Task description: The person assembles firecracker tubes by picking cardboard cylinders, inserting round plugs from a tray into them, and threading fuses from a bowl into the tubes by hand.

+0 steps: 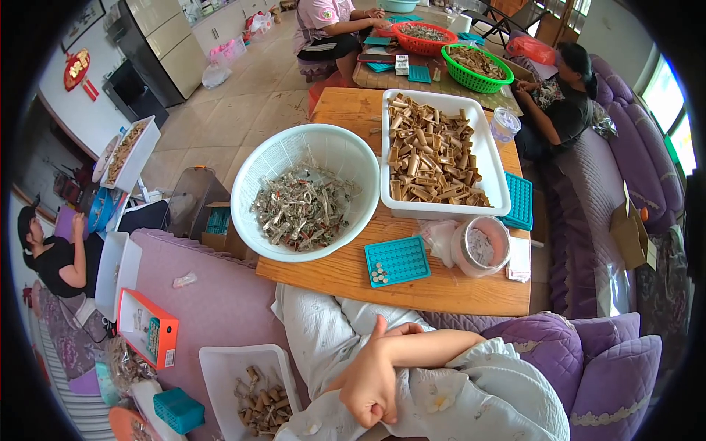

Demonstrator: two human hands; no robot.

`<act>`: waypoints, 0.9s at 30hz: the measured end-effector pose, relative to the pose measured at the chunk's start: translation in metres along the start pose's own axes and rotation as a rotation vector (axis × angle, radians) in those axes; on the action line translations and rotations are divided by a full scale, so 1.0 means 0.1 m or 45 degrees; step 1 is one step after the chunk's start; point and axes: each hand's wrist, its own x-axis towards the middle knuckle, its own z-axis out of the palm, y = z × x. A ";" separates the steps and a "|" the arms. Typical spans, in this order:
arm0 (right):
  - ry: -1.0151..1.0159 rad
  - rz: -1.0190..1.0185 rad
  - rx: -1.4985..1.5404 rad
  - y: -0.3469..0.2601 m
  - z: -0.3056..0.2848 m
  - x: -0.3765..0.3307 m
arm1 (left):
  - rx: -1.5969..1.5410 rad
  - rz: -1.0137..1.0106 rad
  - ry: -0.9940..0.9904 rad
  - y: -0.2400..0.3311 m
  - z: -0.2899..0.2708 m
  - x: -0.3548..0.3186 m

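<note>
My forearms cross over my lap, on pale floral clothing (441,393). My right hand (368,378) is closed, its fingers curled and its thumb sticking up; I see nothing in it. Of my left hand (409,329) only a small part shows behind the right forearm, and its fingers are hidden. Ahead, on the wooden table (331,283), lies a teal gridded tray (408,257) with several small round pieces in one corner. Behind it stand a pale green basin (254,158) of tangled silvery pieces and a white tub (448,212) of brown curved pieces (434,151).
A clear container (482,250) of white bits stands at the table's right. Beside me on the sofa (191,294) are a white bin (217,360) and an orange box (158,323). Three people work around: one left, one at the far table, one right. Purple cushions (537,345) lie at my right.
</note>
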 end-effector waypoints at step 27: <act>0.364 -0.086 0.263 0.27 0.01 -0.25 | -1.294 0.090 -0.416 -0.61 -0.46 0.12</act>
